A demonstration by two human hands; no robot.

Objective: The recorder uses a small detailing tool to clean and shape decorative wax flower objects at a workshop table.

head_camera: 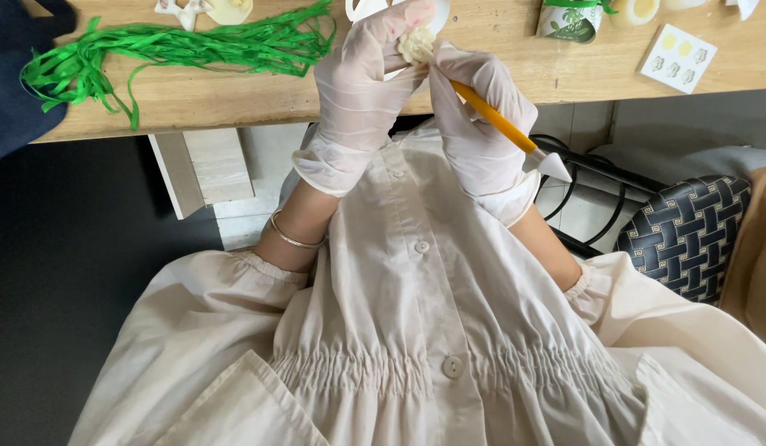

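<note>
Both my hands wear thin white gloves and meet just in front of the wooden table edge (234,111). My left hand (362,83) pinches a small cream ruffled lump (416,44) between fingers and thumb. My right hand (478,120) grips an orange-handled tool (492,118) like a pen; its working end is hidden against the lump, and a white cone-shaped tip (555,165) sticks out behind my hand. A thin metal bangle (290,238) circles my left wrist. A cream buttoned dress (424,330) fills the lower view.
A bundle of green paper strands (185,45) lies on the table at left, beside a dark cloth (11,83). A small patterned pot (569,21) and a white card with round pieces (679,56) sit at right. A woven black chair (689,235) stands to my right.
</note>
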